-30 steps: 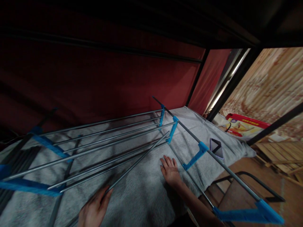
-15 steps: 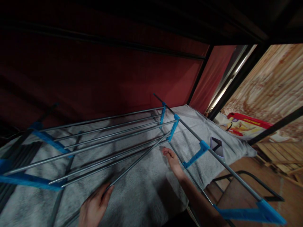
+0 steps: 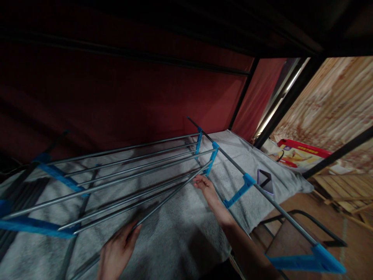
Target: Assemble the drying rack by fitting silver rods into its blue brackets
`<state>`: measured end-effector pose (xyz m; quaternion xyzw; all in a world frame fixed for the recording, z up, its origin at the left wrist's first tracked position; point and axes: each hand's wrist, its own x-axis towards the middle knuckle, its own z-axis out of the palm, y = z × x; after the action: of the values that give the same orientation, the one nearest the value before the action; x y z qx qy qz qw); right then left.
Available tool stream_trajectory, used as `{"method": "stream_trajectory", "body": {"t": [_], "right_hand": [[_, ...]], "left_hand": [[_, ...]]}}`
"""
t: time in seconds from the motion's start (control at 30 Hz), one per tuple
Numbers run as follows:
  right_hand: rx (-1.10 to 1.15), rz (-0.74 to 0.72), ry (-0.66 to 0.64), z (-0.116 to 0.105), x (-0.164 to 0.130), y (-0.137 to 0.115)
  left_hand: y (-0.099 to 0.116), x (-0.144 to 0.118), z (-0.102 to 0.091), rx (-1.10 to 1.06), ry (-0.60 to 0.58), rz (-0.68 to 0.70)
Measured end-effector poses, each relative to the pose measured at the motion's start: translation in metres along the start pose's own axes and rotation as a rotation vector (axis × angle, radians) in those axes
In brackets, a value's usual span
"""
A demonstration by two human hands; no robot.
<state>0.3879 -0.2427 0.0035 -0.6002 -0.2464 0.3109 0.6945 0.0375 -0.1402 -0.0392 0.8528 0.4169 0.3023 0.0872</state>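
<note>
A folding clothes-drying rack of grey metal rods and blue plastic brackets [image 3: 131, 171] lies across a grey fleecy blanket [image 3: 180, 233] on a lower bunk, hemmed in by a dark red fabric wall [image 3: 116, 101] behind and a black bed frame [image 3: 285, 105] at the right; open floor lies beyond the blanket's right edge. The left hand [image 3: 116, 252] curls loosely around one loose slanting grey rod [image 3: 169, 196]. The right hand [image 3: 205, 184], fingers bent, touches that rod's far end. A dark smartphone [image 3: 265, 181] lies on the blanket, well apart.
</note>
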Motion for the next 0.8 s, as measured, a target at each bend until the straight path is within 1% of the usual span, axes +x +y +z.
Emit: {"method": "stream_trajectory", "body": {"t": [0.13, 0.3, 0.43, 0.63, 0.8], "right_hand": [[-0.016, -0.018, -0.041, 0.003, 0.005, -0.004], [-0.016, -0.054, -0.059, 0.007, 0.014, 0.002], [-0.012, -0.052, -0.092, 0.008, 0.018, 0.004], [-0.021, -0.03, -0.084, 0.006, 0.016, 0.004], [0.0, -0.037, -0.078, 0.006, 0.01, 0.001]], "left_hand": [[0.002, 0.003, -0.003, 0.017, 0.005, 0.032], [0.004, 0.008, -0.006, 0.044, 0.039, 0.073], [0.001, 0.011, -0.007, 0.048, 0.051, 0.127], [0.0, 0.019, -0.013, 0.047, 0.042, 0.147], [0.001, 0.026, -0.018, 0.076, 0.061, 0.182]]}}
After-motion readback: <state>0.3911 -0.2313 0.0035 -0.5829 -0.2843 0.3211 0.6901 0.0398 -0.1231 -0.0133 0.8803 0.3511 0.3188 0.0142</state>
